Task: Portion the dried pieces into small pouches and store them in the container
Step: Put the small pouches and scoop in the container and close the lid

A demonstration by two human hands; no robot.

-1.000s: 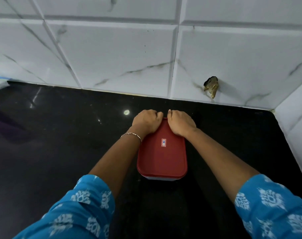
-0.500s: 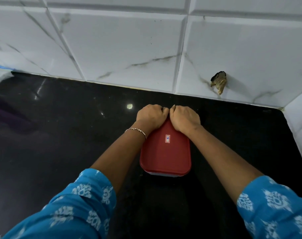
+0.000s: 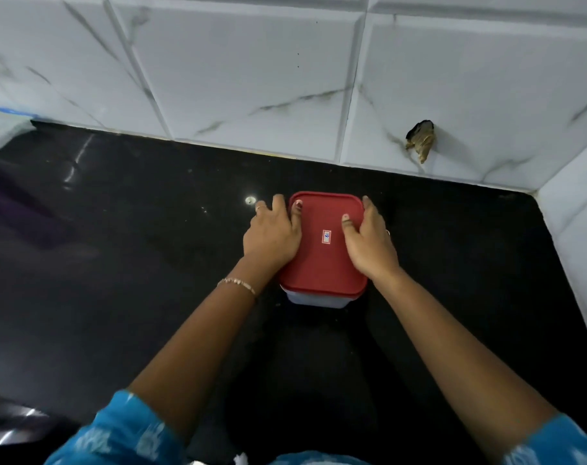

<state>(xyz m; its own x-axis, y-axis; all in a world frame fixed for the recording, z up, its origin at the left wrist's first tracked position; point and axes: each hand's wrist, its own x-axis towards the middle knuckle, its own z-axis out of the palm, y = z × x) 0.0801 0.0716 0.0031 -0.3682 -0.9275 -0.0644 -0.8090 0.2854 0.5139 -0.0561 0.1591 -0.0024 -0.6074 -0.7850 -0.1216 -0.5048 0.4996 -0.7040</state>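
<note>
The white tiled wall (image 3: 251,78) fills the top of your view, and under it the black surface (image 3: 134,246) runs from edge to edge. Your forearms reach in from blue patterned sleeves (image 3: 117,434) toward the container (image 3: 315,301). It stands on the surface near the wall, a little right of centre, with its red lid (image 3: 322,263) on top and only a strip of pale base showing on the near side. Your left hand (image 3: 272,234) grasps the container's left edge, thumb on the lid and fingers over the side. Your right hand (image 3: 369,243) grasps the right edge the same way. Smaller things: a ragged hole (image 3: 421,140) low in the wall to the right, a thin bracelet (image 3: 238,284) on your left wrist, a small sticker (image 3: 326,237) on the lid beside your right thumb, and a ring (image 3: 257,208) on a left finger. No pouches or dried pieces show, and the lid hides whatever is inside, so you cannot confirm the portioning from here. This looks like the closing step, with the lid on and being seated or the box being placed. Next, press evenly round the rim, corners included, and check that no edge sits proud before you let go.
</note>
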